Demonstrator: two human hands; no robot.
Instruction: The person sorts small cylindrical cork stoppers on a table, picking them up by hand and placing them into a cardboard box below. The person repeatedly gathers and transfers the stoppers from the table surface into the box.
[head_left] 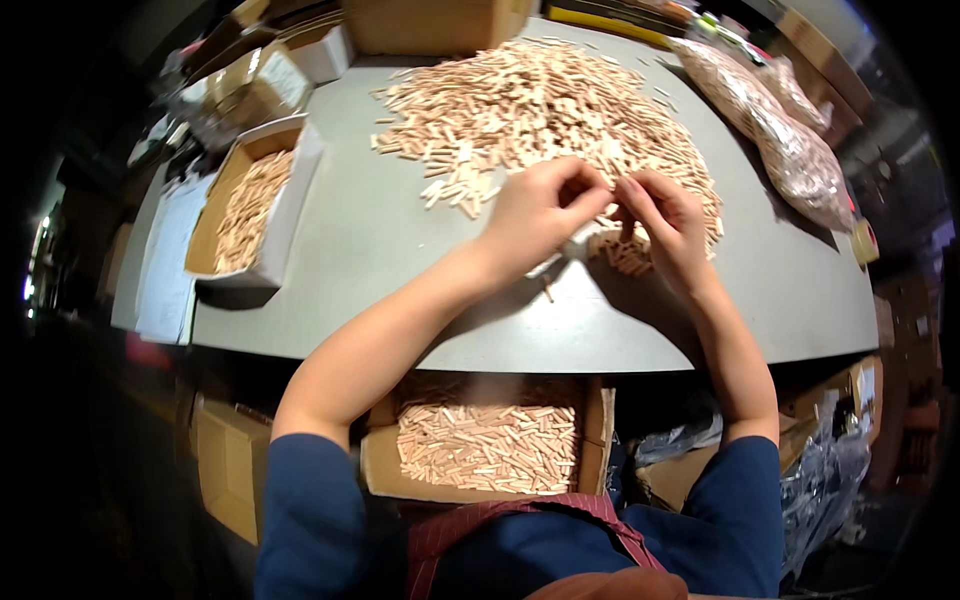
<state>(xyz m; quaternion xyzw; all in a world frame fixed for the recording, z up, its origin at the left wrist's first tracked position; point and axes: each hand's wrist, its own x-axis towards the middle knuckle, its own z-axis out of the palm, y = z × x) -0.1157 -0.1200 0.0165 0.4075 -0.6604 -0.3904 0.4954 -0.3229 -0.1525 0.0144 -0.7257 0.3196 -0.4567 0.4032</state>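
Hands (600,215) meet over wooden pieces (545,105).

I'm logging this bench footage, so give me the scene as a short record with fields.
left hand: left hand pinching small wooden pieces at the pile's near edge
right hand: right hand close beside it, fingers on pieces
pile: large heap of wooden sticks on the grey table
left box: white tray partly filled with sticks
lap box: cardboard box of sticks below the table edge
right side: clear bags of pieces
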